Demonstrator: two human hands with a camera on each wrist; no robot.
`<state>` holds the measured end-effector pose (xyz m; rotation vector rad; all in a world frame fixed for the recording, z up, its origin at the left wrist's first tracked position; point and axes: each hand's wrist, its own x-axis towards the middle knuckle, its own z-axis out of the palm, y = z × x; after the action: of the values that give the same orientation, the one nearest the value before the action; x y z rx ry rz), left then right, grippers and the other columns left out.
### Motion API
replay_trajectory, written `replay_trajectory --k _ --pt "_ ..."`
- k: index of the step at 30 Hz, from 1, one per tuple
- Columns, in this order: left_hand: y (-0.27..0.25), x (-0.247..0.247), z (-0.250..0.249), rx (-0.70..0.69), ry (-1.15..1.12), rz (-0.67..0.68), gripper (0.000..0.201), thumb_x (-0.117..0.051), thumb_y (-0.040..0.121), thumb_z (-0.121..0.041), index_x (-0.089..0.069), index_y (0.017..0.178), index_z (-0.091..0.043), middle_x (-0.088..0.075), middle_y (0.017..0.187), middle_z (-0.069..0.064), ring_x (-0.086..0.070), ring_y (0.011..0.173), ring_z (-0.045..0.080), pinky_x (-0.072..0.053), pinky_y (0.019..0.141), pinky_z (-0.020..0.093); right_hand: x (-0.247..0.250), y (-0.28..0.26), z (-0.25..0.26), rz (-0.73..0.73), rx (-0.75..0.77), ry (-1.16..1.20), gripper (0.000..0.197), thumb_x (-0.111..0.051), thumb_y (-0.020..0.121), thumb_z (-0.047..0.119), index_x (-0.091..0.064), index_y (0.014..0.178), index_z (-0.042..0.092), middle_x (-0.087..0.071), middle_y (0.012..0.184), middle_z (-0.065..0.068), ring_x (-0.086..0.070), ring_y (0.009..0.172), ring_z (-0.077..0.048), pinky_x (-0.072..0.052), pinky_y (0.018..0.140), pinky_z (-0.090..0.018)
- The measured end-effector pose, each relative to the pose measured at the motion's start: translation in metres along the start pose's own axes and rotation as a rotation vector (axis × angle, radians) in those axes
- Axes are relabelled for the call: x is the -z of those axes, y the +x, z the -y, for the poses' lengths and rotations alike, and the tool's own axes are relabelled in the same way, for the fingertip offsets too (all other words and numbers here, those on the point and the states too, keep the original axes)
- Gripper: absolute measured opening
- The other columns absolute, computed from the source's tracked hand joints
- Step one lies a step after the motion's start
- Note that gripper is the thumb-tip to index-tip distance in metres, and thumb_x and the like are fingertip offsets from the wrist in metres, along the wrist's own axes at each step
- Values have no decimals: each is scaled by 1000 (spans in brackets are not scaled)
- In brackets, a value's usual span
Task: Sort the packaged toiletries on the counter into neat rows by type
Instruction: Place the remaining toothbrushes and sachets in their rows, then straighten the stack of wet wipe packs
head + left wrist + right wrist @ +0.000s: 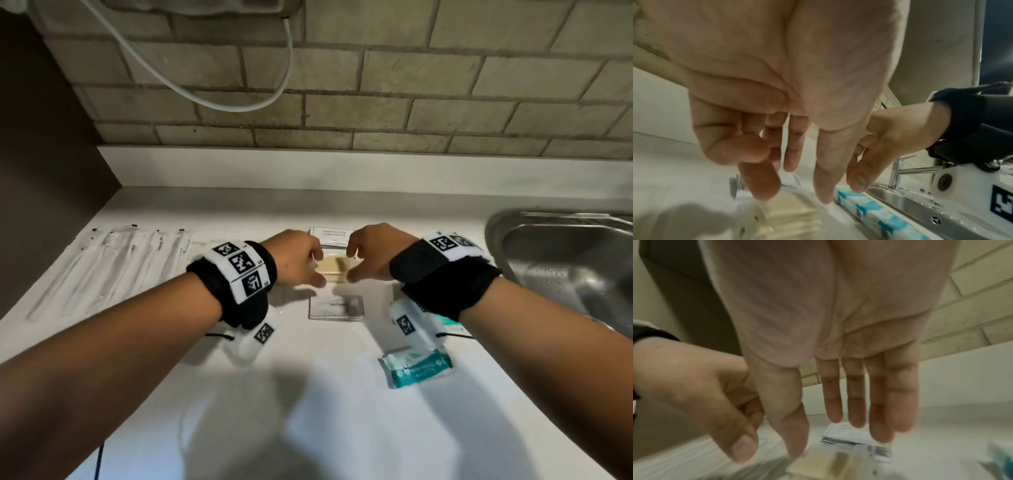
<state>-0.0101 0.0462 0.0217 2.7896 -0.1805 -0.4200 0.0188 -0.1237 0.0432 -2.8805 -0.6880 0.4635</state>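
Note:
A tan item in a clear packet (337,269) lies mid-counter, between a stack of shampoo sachets (334,234) behind it and a toothpaste packet (337,306) in front. My left hand (317,269) and right hand (351,263) flank the tan packet's two ends, fingers straight or relaxed, thumbs pointing down at its edges. Whether the fingertips touch it is unclear. The left wrist view shows my left hand (797,183) over the tan packet (789,216). The right wrist view shows my right hand (828,434) above the packet (830,465), with the sachets (849,433) beyond.
Several wrapped toothbrushes (113,260) lie in a row at the left. A teal wipes packet (416,368) sits at the front right, and blue-and-white packets (869,209) line the edge of the steel sink (565,260). A tiled wall and a hanging cable (239,102) stand behind.

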Motion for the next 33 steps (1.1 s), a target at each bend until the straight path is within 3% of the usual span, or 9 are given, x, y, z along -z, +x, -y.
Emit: replay_trajectory --k 3,9,14,20,25,29,33 --pt "14 11 1 -3 38 -39 54 -78 77 -39 -59 122 -16 -59 117 2 -56 103 20 -45 87 30 5 14 -1 16 11 -39 49 -79 70 28 -63 115 19 -65 116 1 -62 102 -20 -52 85 -30" --pt "35 0 4 -6 139 36 63 -80 73 -41 -54 124 -16 -55 116 2 -54 102 21 -43 82 28 -8 38 -3 126 35 -137 63 -83 65 29 -55 122 27 -62 119 5 -61 104 -18 -49 78 -29" --pt "45 -9 6 5 140 65 64 -81 71 -40 -56 125 -16 -55 113 1 -57 100 22 -50 87 34 -14 48 1 136 58 -240 69 -81 65 29 -53 128 23 -63 115 3 -62 100 -20 -52 77 -31" --pt "55 -15 8 36 168 108 61 -81 71 -44 -61 118 -10 -51 110 3 -60 97 26 -52 88 40 -18 54 4 168 55 -325 48 -74 72 28 -62 116 18 -64 111 -1 -64 99 -23 -56 79 -32" --pt "57 -14 11 86 199 137 60 -81 65 -51 -64 107 -13 -48 101 -1 -62 86 25 -55 81 40 -12 55 7 282 11 -291 57 -79 63 44 -64 113 20 -69 104 -1 -66 96 -24 -56 86 -37" --pt "57 -13 9 111 230 162 57 -77 61 -48 -66 106 -15 -48 101 -2 -64 84 26 -58 77 41 -13 55 7 294 -8 -268 44 -79 62 44 -68 99 22 -71 96 1 -67 90 -23 -56 86 -37" --pt "58 -13 8 106 241 174 55 -76 62 -46 -65 106 -15 -48 102 -2 -65 84 26 -59 76 41 -16 55 6 257 -20 -276 41 -80 64 38 -67 98 19 -71 93 0 -68 86 -23 -57 80 -33"
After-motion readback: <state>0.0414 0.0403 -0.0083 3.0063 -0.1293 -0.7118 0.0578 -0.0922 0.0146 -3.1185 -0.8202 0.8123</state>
